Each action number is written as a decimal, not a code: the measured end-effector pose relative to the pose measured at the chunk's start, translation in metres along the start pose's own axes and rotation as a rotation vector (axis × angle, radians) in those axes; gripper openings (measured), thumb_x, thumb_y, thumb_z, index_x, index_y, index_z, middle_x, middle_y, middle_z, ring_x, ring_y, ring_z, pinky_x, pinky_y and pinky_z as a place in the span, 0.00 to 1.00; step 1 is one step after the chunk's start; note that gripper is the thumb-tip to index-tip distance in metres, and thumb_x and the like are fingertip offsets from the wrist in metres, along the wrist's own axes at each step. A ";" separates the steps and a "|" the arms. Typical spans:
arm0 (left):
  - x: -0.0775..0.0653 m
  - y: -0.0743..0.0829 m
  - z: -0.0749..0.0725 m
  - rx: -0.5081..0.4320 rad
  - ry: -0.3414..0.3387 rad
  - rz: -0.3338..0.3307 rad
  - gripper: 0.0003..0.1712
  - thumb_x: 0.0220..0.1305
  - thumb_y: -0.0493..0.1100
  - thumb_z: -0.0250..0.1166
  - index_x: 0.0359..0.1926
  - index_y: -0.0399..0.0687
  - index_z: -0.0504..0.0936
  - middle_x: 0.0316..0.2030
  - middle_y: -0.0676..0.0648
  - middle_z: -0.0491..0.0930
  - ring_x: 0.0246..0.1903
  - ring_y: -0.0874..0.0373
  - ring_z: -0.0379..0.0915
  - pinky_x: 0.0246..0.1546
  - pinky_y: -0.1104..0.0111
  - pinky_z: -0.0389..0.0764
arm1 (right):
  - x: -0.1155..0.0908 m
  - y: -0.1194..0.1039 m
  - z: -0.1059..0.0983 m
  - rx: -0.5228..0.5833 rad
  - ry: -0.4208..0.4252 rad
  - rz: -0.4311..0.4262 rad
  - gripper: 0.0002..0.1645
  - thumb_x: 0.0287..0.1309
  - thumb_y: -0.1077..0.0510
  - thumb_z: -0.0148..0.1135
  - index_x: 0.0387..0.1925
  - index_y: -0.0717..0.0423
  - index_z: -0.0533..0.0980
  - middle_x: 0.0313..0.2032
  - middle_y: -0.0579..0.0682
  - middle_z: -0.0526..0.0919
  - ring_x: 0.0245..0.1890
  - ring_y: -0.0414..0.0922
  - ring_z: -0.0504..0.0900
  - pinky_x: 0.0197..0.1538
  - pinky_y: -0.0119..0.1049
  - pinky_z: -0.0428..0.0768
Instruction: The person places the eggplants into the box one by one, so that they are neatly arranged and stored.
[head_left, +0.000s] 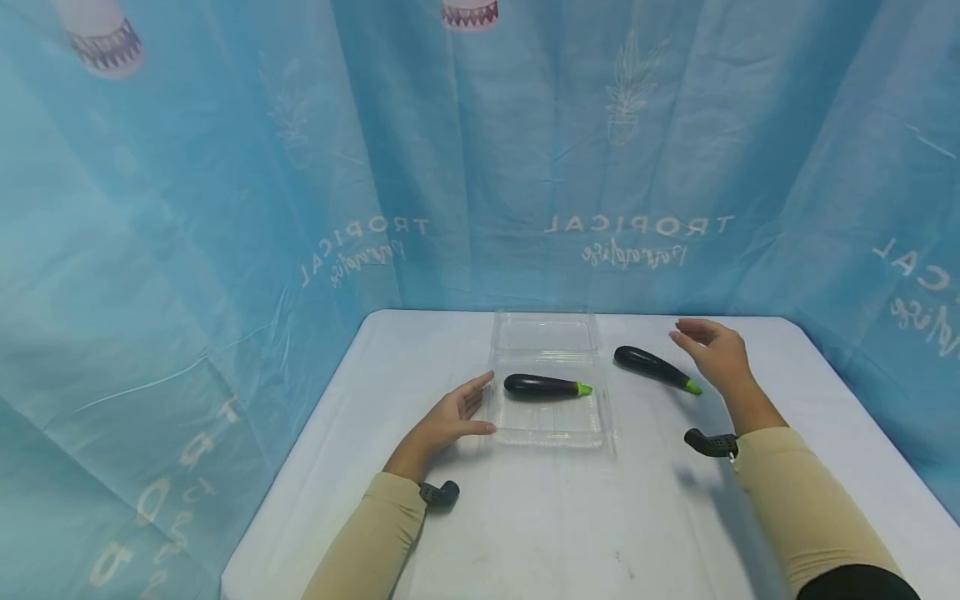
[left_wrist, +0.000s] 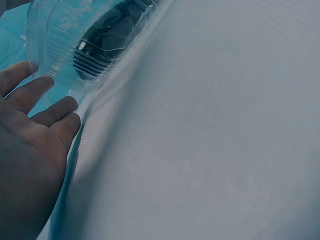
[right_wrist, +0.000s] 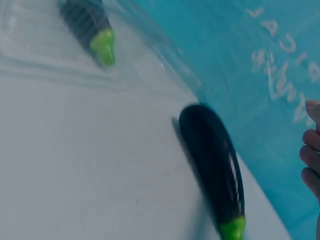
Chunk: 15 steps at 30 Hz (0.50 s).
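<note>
A clear plastic clamshell box (head_left: 551,437) lies unfolded on the table, its lid toward the back. In its near half rests a dark eggplant (head_left: 542,386) with a green stem end. My left hand (head_left: 452,417) is at the box's left side, fingers spread and fingertips right at the rim; the left wrist view shows the fingers (left_wrist: 35,95) beside the clear wall. To the right of the box, a second eggplant (head_left: 651,367) lies on the table, green end toward me. My right hand (head_left: 716,354) hovers just right of it, fingers loosely bent, holding nothing.
A white cloth covers the table (head_left: 540,533). Blue curtains (head_left: 480,167) printed with white lettering hang behind it and at both sides. Each wrist carries a black camera mount (head_left: 441,494).
</note>
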<state>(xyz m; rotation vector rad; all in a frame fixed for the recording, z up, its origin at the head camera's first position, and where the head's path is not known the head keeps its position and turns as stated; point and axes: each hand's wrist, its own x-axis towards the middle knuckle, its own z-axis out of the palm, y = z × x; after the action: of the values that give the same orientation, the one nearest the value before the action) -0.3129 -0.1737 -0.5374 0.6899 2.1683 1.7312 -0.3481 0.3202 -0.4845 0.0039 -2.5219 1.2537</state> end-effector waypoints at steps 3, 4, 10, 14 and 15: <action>0.000 0.000 0.000 -0.001 -0.002 0.001 0.58 0.59 0.33 0.80 0.84 0.47 0.56 0.82 0.48 0.50 0.79 0.49 0.48 0.76 0.64 0.55 | -0.004 0.020 -0.006 0.002 -0.011 0.097 0.39 0.72 0.37 0.65 0.68 0.64 0.75 0.64 0.65 0.79 0.66 0.64 0.75 0.66 0.64 0.74; 0.000 -0.001 0.000 0.000 -0.001 -0.002 0.58 0.58 0.33 0.80 0.84 0.48 0.56 0.82 0.49 0.50 0.79 0.50 0.48 0.76 0.65 0.55 | -0.005 0.026 -0.008 -0.002 -0.016 0.121 0.41 0.72 0.36 0.65 0.69 0.64 0.75 0.64 0.66 0.78 0.66 0.64 0.75 0.66 0.64 0.74; 0.000 -0.003 -0.002 -0.006 -0.001 0.000 0.58 0.58 0.34 0.80 0.84 0.49 0.57 0.82 0.51 0.51 0.79 0.51 0.48 0.76 0.65 0.55 | -0.013 0.051 -0.009 -0.049 -0.085 0.171 0.49 0.66 0.33 0.69 0.70 0.66 0.72 0.67 0.68 0.75 0.68 0.67 0.70 0.68 0.66 0.71; 0.000 -0.003 -0.002 -0.012 0.001 0.001 0.58 0.58 0.34 0.80 0.83 0.49 0.57 0.82 0.50 0.52 0.79 0.52 0.48 0.76 0.65 0.55 | -0.017 0.058 -0.007 -0.096 -0.159 0.168 0.56 0.59 0.30 0.73 0.72 0.67 0.70 0.69 0.70 0.71 0.71 0.70 0.65 0.68 0.68 0.69; 0.000 -0.003 -0.002 -0.013 0.001 -0.001 0.58 0.58 0.34 0.80 0.83 0.50 0.57 0.82 0.51 0.52 0.79 0.52 0.48 0.76 0.65 0.55 | -0.018 0.059 -0.006 -0.106 -0.174 0.164 0.57 0.58 0.30 0.74 0.72 0.67 0.70 0.70 0.70 0.70 0.71 0.70 0.65 0.68 0.68 0.69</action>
<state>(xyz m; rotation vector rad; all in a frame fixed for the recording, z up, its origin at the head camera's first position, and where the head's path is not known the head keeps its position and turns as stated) -0.3143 -0.1756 -0.5402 0.6846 2.1562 1.7439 -0.3381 0.3587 -0.5323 -0.1254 -2.7852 1.2252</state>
